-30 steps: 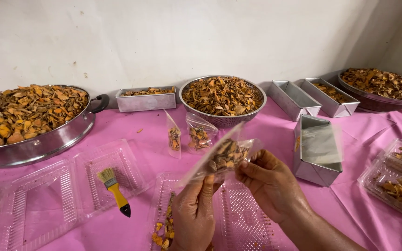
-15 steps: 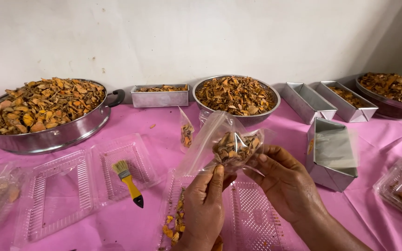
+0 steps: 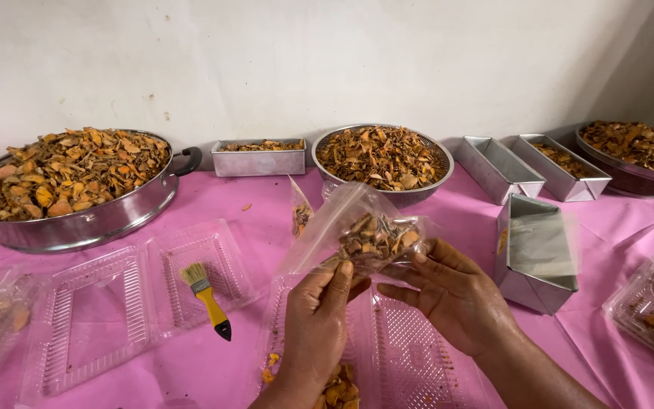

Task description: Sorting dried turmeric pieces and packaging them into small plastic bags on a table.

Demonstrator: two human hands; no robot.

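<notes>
Plastic bag (image 3: 357, 235) w/ dried orange-brown chips sits up off the pink table (image 3: 266, 204), held over an open clear clamshell tray (image 3: 403, 356); left hand (image 3: 316, 333) pinches its lower edge w/ thumb & fingers closed on it, right hand (image 3: 456, 295) has fingertips curled on the other side. Looks like the bagging/closing step, and next move prob needs the open mouth flattened w/o spilling. Around: big steel pan (image 3: 77, 220) & colander bowl (image 3: 384, 159) heaped w/ same chips, loaf tins (image 3: 259, 157) part filled, nearest tin (image 3: 535, 254) looks empty, yellow brush (image 3: 207, 299) beside a tray.
</notes>
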